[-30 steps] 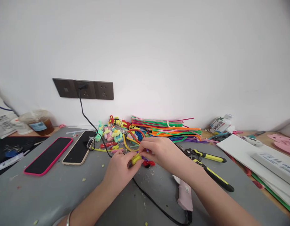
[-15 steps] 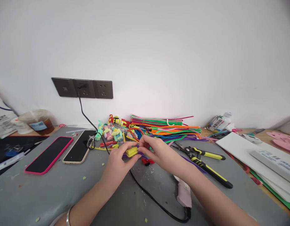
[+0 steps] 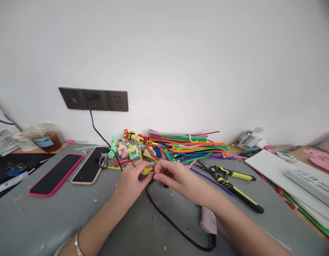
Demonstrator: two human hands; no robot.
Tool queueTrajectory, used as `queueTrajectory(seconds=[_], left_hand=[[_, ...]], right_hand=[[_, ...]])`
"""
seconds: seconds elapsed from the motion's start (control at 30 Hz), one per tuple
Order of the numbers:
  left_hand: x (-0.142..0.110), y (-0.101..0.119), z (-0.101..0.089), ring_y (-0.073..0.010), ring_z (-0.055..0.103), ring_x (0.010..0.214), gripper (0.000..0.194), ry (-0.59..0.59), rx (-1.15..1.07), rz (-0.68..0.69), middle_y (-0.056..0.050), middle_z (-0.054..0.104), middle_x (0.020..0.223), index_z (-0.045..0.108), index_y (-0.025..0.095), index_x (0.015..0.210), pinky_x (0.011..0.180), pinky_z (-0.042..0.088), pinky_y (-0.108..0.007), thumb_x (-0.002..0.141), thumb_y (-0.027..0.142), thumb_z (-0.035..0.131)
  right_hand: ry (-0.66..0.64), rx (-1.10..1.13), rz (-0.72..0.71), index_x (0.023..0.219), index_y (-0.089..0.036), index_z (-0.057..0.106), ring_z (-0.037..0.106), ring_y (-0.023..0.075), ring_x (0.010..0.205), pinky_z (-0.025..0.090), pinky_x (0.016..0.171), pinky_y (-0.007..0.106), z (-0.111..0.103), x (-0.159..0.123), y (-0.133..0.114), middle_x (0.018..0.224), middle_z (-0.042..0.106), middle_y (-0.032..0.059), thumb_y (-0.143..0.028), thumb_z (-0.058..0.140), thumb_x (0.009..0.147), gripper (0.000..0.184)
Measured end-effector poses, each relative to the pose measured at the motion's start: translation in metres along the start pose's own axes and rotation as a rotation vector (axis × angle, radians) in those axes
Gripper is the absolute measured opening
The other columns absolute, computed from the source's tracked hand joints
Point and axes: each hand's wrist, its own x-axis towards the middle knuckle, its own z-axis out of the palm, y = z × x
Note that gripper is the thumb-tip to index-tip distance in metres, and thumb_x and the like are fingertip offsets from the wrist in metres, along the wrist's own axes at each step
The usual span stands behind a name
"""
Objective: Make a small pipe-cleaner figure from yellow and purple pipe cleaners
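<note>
My left hand point(image 3: 132, 180) is closed around a small bundle of fuzzy yellow pipe cleaners point(image 3: 146, 171), with some purple showing at its edges. Against the right end of that bundle, my right hand point(image 3: 172, 174) has thumb and forefinger pinched together on a purple pipe cleaner point(image 3: 153, 170), mostly hidden by the fingers. Behind both hands lie small pipe-cleaner figures point(image 3: 127, 151) and loose bent pieces. Something red and black is largely covered below my right hand.
Pipe-cleaner bundles point(image 3: 191, 145) lie along the wall. Yellow-black pliers point(image 3: 240, 188) and a pink corded tool point(image 3: 208, 221) are on the right, its black cable point(image 3: 170, 222) looping across the mat. Two phones point(image 3: 57, 175) lie left, near a drink cup point(image 3: 45, 138). White sheets point(image 3: 268, 169) are stacked right.
The yellow bundle has turned and sunk deeper into my left hand, showing less yellow. My right hand has shifted slightly left and down, its fingers now pinching at the purple edge.
</note>
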Motion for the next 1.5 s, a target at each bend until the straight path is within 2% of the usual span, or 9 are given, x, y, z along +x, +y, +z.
queueTrajectory(seconds=[0.27,0.43,0.5,0.7,0.83,1.07,1.2,1.37,1.5], left_hand=[[0.001,0.007,0.000,-0.0214,0.071,0.102,0.027,-0.087,-0.208,-0.189,-0.006,0.076,0.111,0.069,0.022,0.115,0.087,0.054,-0.030,0.092,0.029,0.057],[0.000,0.011,0.002,-0.0207,0.072,0.089,0.032,-0.107,-0.355,-0.266,-0.005,0.077,0.103,0.070,0.022,0.119,0.078,0.056,-0.029,0.089,0.030,0.060],[0.000,0.012,0.001,-0.0209,0.071,0.092,0.031,-0.006,-0.480,-0.332,-0.006,0.076,0.105,0.071,0.022,0.116,0.076,0.055,-0.028,0.087,0.032,0.063],[0.013,0.015,-0.014,-0.0170,0.068,0.092,0.026,0.573,-0.892,-0.509,-0.005,0.073,0.103,0.066,0.023,0.106,0.075,0.052,-0.025,0.087,0.041,0.066],[0.025,0.006,-0.028,-0.0180,0.068,0.090,0.021,0.701,-1.049,-0.573,-0.006,0.073,0.099,0.059,0.023,0.093,0.077,0.050,-0.029,0.088,0.043,0.062],[0.033,-0.019,-0.051,-0.0154,0.066,0.088,0.016,0.862,-1.117,-0.669,-0.005,0.072,0.104,0.057,0.024,0.089,0.077,0.048,-0.027,0.092,0.039,0.052],[0.032,-0.013,-0.044,-0.0144,0.063,0.075,0.014,0.822,-1.114,-0.717,-0.003,0.071,0.084,0.058,0.022,0.085,0.072,0.047,-0.026,0.086,0.035,0.060],[0.025,0.005,-0.027,-0.0136,0.060,0.072,0.021,0.519,-1.095,-0.677,-0.002,0.068,0.083,0.061,0.019,0.088,0.068,0.045,-0.025,0.084,0.039,0.065],[0.022,0.010,-0.025,-0.0127,0.057,0.069,0.019,0.462,-1.056,-0.615,0.000,0.063,0.077,0.060,0.020,0.082,0.065,0.043,-0.025,0.084,0.038,0.065]], right_hand=[[0.373,-0.302,0.031,0.072,-0.023,0.035,0.030,0.0123,0.059,0.026,0.055,0.026,-0.068,-0.013,0.010,0.066,0.031,-0.0056,-0.044,0.037,0.099,0.035],[0.069,-0.409,0.317,0.071,-0.022,0.040,0.039,0.0127,0.056,0.031,0.053,0.026,-0.096,-0.023,0.044,0.064,0.045,-0.0037,-0.045,0.043,0.094,0.033],[0.003,-0.433,0.466,0.072,-0.021,0.047,0.045,0.0131,0.055,0.033,0.051,0.025,-0.098,-0.025,0.056,0.064,0.055,-0.0017,-0.040,0.050,0.090,0.026],[0.010,-0.591,0.695,0.063,-0.019,0.064,0.058,0.0162,0.059,0.036,0.054,0.026,-0.105,-0.021,0.068,0.068,0.070,0.0046,-0.024,0.055,0.081,0.020],[0.091,-0.678,0.729,0.069,-0.017,0.071,0.064,0.0194,0.065,0.040,0.057,0.027,-0.111,-0.022,0.065,0.073,0.073,0.0092,-0.025,0.053,0.084,0.025],[-0.026,-0.760,0.763,0.074,-0.018,0.072,0.068,0.0206,0.075,0.040,0.056,0.026,-0.100,-0.021,0.074,0.079,0.074,0.0075,-0.016,0.061,0.073,0.011],[-0.026,-0.813,0.812,0.073,-0.017,0.071,0.070,0.0256,0.079,0.041,0.056,0.028,-0.089,-0.012,0.079,0.084,0.074,0.0109,-0.013,0.065,0.067,0.010],[-0.042,-0.852,0.836,0.077,-0.016,0.070,0.070,0.0310,0.087,0.043,0.059,0.031,-0.081,-0.008,0.080,0.089,0.073,0.0141,-0.013,0.067,0.067,0.011],[-0.052,-0.862,0.838,0.078,-0.015,0.070,0.070,0.0311,0.085,0.043,0.059,0.031,-0.079,-0.010,0.079,0.089,0.073,0.0149,-0.008,0.063,0.068,0.014]])
